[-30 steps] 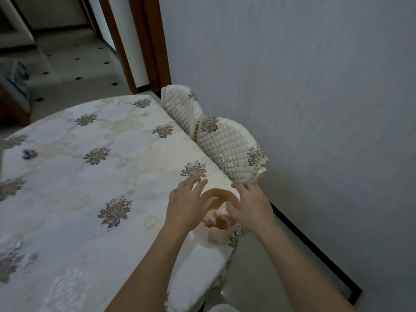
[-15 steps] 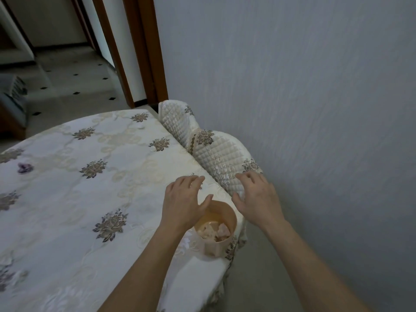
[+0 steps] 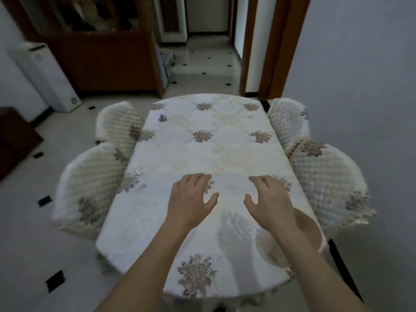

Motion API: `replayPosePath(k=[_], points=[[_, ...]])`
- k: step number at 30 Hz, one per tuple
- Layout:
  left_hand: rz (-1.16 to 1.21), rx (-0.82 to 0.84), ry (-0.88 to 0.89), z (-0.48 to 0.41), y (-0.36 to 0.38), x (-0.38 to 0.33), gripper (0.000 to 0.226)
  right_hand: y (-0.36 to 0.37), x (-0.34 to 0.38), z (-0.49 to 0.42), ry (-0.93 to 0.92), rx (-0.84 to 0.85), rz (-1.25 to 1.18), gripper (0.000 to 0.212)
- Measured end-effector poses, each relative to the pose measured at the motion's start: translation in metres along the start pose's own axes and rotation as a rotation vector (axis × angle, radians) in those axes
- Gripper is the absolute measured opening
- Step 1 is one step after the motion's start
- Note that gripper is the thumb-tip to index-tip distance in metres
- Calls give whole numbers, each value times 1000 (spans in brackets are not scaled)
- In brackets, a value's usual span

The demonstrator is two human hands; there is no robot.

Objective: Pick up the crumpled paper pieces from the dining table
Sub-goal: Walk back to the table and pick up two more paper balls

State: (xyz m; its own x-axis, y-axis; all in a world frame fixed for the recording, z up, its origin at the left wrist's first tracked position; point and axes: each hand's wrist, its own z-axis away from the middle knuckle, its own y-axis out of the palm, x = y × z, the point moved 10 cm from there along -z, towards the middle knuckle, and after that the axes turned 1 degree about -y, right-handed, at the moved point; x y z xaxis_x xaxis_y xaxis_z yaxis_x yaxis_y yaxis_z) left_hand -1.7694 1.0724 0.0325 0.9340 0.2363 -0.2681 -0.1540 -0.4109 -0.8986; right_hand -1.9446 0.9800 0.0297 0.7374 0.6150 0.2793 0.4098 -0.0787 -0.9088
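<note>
Both my hands hover over the near half of the dining table (image 3: 225,154), which wears a white cloth with floral medallions. My left hand (image 3: 191,199) and my right hand (image 3: 267,201) are empty, with fingers spread and relaxed. A tan round bin (image 3: 309,228) stands at the table's near right edge, mostly hidden behind my right forearm; its contents are not visible. A small purple crumpled piece (image 3: 162,118) lies at the table's far left corner, well beyond both hands.
Quilted white chairs flank the table: two on the left (image 3: 90,188) and two on the right (image 3: 324,181). A grey wall runs close along the right. A wooden cabinet (image 3: 101,64) and a white appliance (image 3: 45,75) stand beyond, on the tiled floor.
My view swung from the table's right edge to face down its length. Both hands left the bin's rim and now hover spread over the cloth to its left.
</note>
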Motion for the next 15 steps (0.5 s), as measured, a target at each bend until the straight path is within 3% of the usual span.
replayPosePath(k=[7,15], points=[[-148,-141,-337,111,-74,115,54,64,144,-2,-337,110,-131,43],[-310,-238,-742,276,-149,211,50,112,323,59,-721,241,-287,43]])
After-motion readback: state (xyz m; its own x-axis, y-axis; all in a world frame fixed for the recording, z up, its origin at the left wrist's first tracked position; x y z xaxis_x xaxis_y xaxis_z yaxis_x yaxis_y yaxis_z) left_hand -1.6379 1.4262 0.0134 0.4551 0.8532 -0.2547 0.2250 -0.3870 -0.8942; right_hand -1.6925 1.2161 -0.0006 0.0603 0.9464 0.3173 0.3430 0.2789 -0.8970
